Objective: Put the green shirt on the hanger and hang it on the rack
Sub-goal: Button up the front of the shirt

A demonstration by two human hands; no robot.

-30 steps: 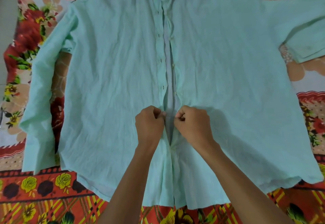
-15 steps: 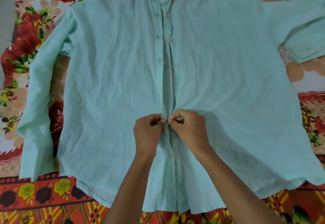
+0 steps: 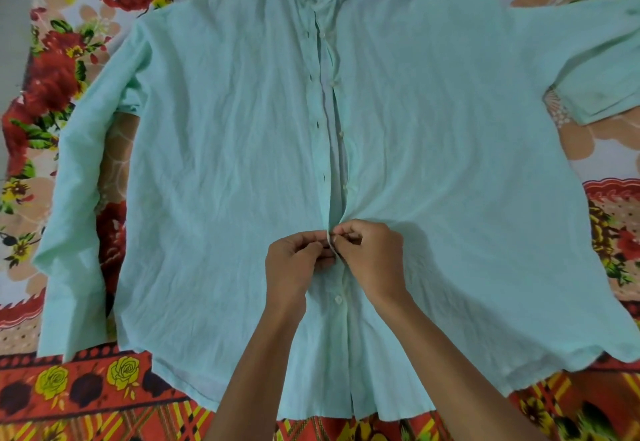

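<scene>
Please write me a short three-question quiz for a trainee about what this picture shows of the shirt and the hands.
1. True or false: the green shirt lies spread flat, front side up, on a floral bedsheet.
2. Where do the left hand and right hand meet? A) at the collar B) at the front placket, low on the shirt C) at a sleeve cuff
3. Fill in: above the hands the placket is ____ (open or fastened).

Key: 1 true. 2 B. 3 open; a fastened button shows just below the hands.
</scene>
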